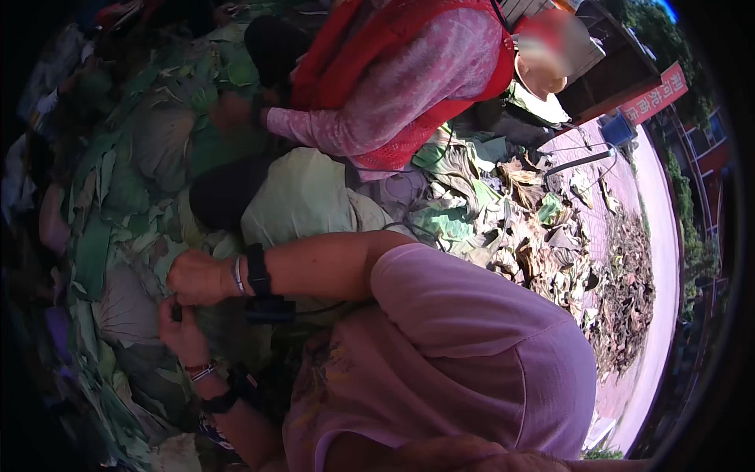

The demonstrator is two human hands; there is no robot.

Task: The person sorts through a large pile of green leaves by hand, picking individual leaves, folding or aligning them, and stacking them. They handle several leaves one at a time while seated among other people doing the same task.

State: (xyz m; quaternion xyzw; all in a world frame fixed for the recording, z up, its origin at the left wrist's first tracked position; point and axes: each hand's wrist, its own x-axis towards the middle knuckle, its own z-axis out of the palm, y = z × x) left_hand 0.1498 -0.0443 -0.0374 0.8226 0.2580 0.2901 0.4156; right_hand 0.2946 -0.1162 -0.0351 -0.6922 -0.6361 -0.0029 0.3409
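Note:
My right hand (197, 277) is curled into a fist above a heap of large green leaves, which look like cabbage leaves. Close beside it, my left hand (184, 335) has bent fingers, with a small dark spot between thumb and finger that may be an object or a gap. What either hand holds is hidden. A broad, veined grey-green leaf (127, 304) lies just beyond both hands. Each wrist carries a bracelet and a black strap; a small dark device (271, 310) with a cable hangs from the right one.
On my right, a person in a red vest (407, 106) bends over the same heap, a hand (233, 112) among the leaves. A pale green rounded thing (301, 194) lies between us. Wilted leaves (531, 230) cover the paving behind. A blue bucket (618, 128) stands farther off.

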